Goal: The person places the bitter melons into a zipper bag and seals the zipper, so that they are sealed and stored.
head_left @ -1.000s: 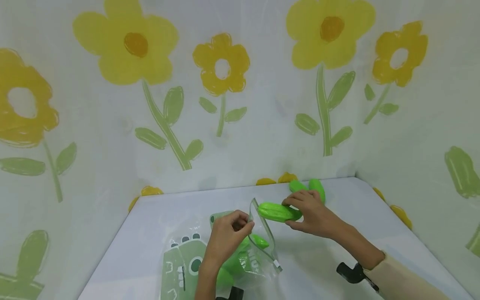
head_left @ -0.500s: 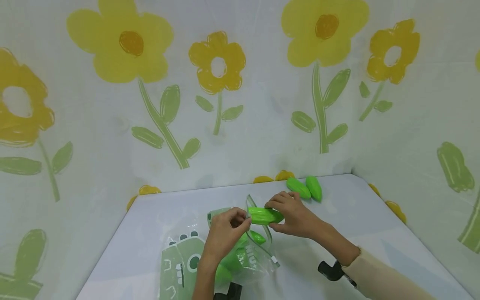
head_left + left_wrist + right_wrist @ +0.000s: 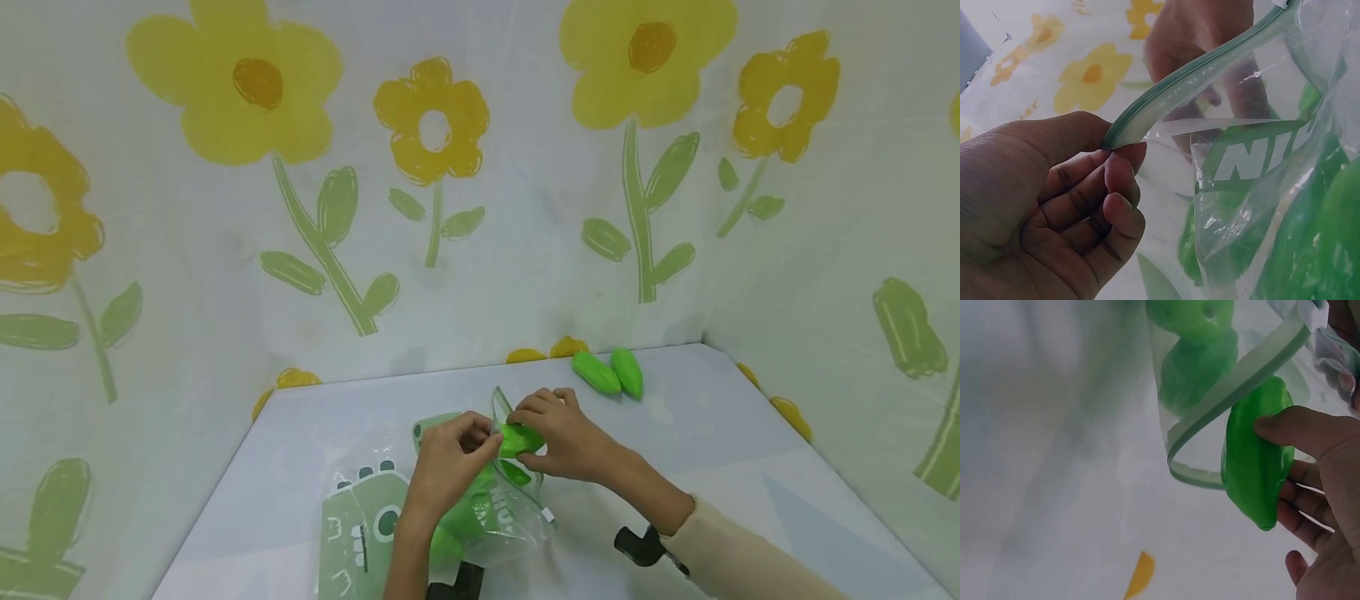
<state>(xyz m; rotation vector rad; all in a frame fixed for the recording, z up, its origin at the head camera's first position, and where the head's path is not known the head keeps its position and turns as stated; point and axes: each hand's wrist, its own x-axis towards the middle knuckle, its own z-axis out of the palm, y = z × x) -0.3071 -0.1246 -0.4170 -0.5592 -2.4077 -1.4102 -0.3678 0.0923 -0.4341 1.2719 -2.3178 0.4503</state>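
My left hand pinches the green zip edge of a clear zip bag between thumb and forefinger, and the bag's mouth stands apart. Between the thumb and fingers of my right hand is a ridged green vegetable, smooth, shiny and tapered to a point. One end of it lies inside the bag mouth; the pointed end sticks out. More green vegetables show through the plastic. A white slider sits on the zip. In the head view my right fingers cover part of the held vegetable.
Two more green vegetables, one of them a long one, lie at the back of the white table. Under and beside the bag is a green printed cartoon figure. A flower-printed cloth wall stands behind and at both sides.
My right hand has moved left with the green vegetable, from just right of the bag's mouth to partly inside it. My left hand keeps its pinch on the bag's edge.
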